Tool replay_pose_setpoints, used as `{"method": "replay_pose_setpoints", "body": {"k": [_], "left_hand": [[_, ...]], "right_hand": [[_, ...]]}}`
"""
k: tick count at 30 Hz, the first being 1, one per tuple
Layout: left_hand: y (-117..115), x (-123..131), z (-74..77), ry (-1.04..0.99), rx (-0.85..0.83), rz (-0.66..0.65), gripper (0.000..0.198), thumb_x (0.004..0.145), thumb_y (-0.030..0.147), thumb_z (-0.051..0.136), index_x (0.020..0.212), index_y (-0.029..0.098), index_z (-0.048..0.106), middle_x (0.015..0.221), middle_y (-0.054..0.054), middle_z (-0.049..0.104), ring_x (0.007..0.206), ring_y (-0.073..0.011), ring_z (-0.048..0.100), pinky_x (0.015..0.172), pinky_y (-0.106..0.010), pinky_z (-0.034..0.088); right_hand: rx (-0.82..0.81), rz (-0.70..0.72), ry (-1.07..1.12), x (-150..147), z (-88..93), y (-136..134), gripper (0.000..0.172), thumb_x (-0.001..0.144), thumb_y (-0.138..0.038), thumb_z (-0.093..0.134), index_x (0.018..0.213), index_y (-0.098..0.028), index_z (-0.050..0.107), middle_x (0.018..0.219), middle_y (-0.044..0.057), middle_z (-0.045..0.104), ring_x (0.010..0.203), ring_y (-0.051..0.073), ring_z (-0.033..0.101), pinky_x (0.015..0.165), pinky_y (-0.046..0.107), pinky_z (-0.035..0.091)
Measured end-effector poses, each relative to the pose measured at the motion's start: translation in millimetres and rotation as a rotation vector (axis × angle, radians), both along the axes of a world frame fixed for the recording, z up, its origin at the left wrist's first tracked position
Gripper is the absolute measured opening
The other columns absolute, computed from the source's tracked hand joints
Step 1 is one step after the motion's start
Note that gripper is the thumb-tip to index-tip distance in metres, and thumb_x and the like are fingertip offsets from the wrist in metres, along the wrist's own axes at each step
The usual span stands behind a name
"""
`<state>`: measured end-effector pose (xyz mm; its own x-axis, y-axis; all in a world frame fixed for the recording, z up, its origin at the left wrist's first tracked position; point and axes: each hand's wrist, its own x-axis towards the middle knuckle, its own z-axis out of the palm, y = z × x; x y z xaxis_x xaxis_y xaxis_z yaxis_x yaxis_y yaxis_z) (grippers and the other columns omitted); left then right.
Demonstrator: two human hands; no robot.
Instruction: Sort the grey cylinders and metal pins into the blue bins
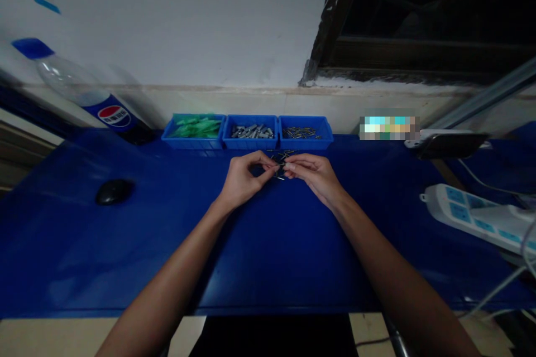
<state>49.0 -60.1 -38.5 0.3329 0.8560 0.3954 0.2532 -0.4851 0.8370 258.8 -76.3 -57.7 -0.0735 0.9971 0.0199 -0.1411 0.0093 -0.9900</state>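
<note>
My left hand (pixel 247 175) and my right hand (pixel 313 174) meet above the table, fingertips pinched almost together. Between them is a thin metal screw (pixel 281 165), small and partly hidden by the fingers. Loose screws (pixel 286 154) lie on the table just behind and beneath my fingertips. Behind my hands three blue bins stand in a row. The right bin (pixel 307 144) contains brass-coloured screws (pixel 299 133). Small grey sleeve-like pieces (pixel 253 131) fill the middle bin (pixel 251 144), and green plastic pieces (pixel 196 126) are heaped in the left bin (pixel 192 144).
A blue-topped table (pixel 268 256) runs up to the wall. On its left are a black computer mouse (pixel 113 192) and a large Pepsi bottle (pixel 111 114). To the right lie a white power strip (pixel 473 215) with cables and a propped dark phone (pixel 452 145).
</note>
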Motion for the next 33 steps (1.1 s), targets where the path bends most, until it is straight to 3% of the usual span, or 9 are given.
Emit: {"method": "replay_pose_setpoints", "body": {"k": [2,5,8,11,14,20,28,33], "left_hand": [[2.4,-4.7,0.7,0.145,0.111,0.010,0.010,0.094,0.025,0.072,0.100,0.017,0.075,0.099,-0.007,0.080,0.091,-0.0201,0.075,0.087,-0.036,0.062],[8.1,-15.2,-1.5,0.417,0.262,0.015,0.021,0.093,0.025,0.073,0.113,0.018,0.074,0.113,-0.010,0.076,0.106,-0.0262,0.071,0.098,-0.046,0.059],[13.4,-23.7,-7.1,0.605,0.293,-0.013,0.020,0.092,0.023,0.073,0.112,0.019,0.074,0.112,-0.011,0.073,0.106,-0.0286,0.067,0.095,-0.048,0.058],[16.1,-25.6,-12.6,0.650,0.268,-0.041,0.012,0.096,0.019,0.066,0.105,0.019,0.074,0.104,-0.010,0.072,0.100,-0.0273,0.065,0.092,-0.046,0.058],[17.1,-23.8,-15.8,0.642,0.232,-0.050,0.014,0.100,0.017,0.059,0.100,0.019,0.072,0.099,-0.009,0.071,0.096,-0.0260,0.065,0.090,-0.044,0.057],[17.5,-22.4,-13.7,0.528,0.244,-0.007,0.019,0.102,0.016,0.055,0.115,0.018,0.069,0.110,-0.010,0.070,0.100,-0.0235,0.069,0.090,-0.039,0.058],[7.2,-6.3,-5.7,0.058,0.187,0.080,0.015,0.088,0.019,0.079,0.102,0.017,0.074,0.090,-0.003,0.078,0.080,-0.0159,0.073,0.080,-0.028,0.060],[2.5,1.0,-5.0,0.007,0.190,0.027,0.019,0.087,0.025,0.083,0.102,0.017,0.075,0.093,-0.005,0.077,0.080,-0.0152,0.073,0.076,-0.027,0.060]], "right_hand": [[0.046,-0.065,-0.034,1.6,0.9,2.7,0.028,0.077,-0.041,0.089,0.097,-0.022,0.083,0.089,0.006,0.083,0.079,0.023,0.079,0.082,0.044,0.065],[0.138,-0.178,-0.086,5.3,3.6,8.4,0.036,0.081,-0.038,0.085,0.114,-0.027,0.080,0.111,0.007,0.082,0.100,0.028,0.079,0.098,0.051,0.062],[0.181,-0.194,-0.112,8.9,4.4,12.1,0.054,0.082,-0.032,0.083,0.134,-0.033,0.071,0.132,0.007,0.075,0.114,0.029,0.075,0.107,0.054,0.057],[0.166,-0.170,-0.134,10.0,2.2,11.6,0.058,0.084,-0.032,0.081,0.140,-0.034,0.066,0.135,0.007,0.073,0.112,0.029,0.075,0.106,0.055,0.058],[0.151,-0.176,-0.155,8.7,0.1,8.9,0.053,0.084,-0.034,0.080,0.136,-0.033,0.068,0.131,0.008,0.074,0.107,0.028,0.076,0.104,0.054,0.059],[0.142,-0.176,-0.132,6.1,1.4,5.2,0.046,0.082,-0.034,0.080,0.127,-0.029,0.071,0.125,0.008,0.077,0.098,0.025,0.077,0.096,0.047,0.061],[0.144,-0.081,-0.120,2.4,4.6,1.9,0.035,0.083,-0.040,0.083,0.113,-0.024,0.077,0.094,0.005,0.082,0.078,0.020,0.076,0.078,0.038,0.062],[0.103,0.045,-0.090,-1.5,5.6,-1.8,0.029,0.080,-0.042,0.087,0.101,-0.023,0.082,0.089,0.005,0.082,0.078,0.020,0.077,0.079,0.038,0.062]]}}
